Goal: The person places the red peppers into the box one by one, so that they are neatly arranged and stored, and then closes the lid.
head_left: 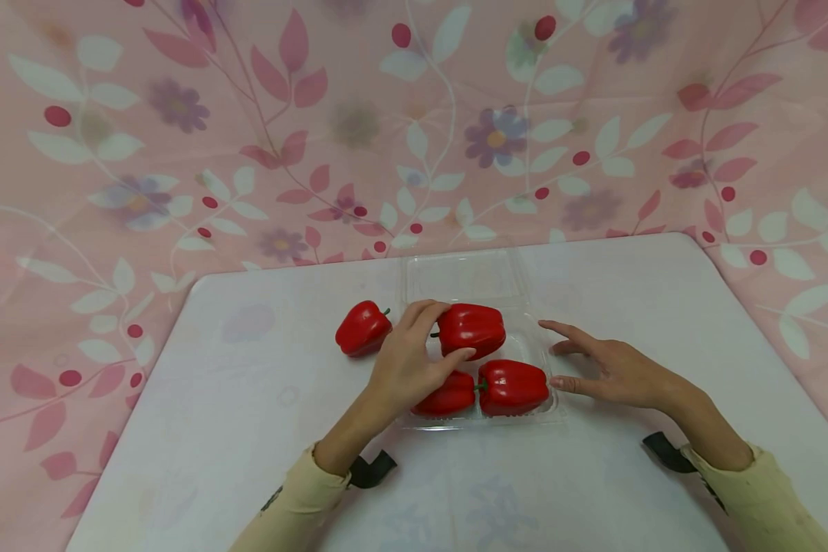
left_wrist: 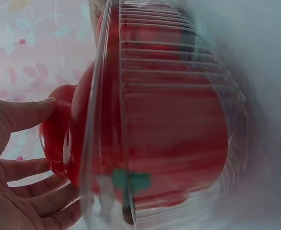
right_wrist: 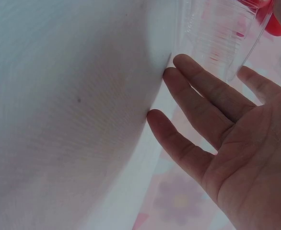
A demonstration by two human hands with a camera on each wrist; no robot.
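2 red bell peppers are sitting in a clear clamshell; left hand is gripping 3rd pepper at its rear; 4th pepper is lying leftward. Right hand, fingers spread, is holding nothing, rightward.

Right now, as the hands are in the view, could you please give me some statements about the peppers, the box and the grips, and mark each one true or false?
1. The left grip holds a red pepper. True.
2. The right grip also holds a pepper. False: the right grip holds nothing.
3. One pepper lies on the table, outside the plastic box. True.
4. The lid is closed over the peppers. False: the lid lies back, on the far side of the box.
5. The cloth behind is plain blue. False: the cloth is pink, with flowers and leaves.
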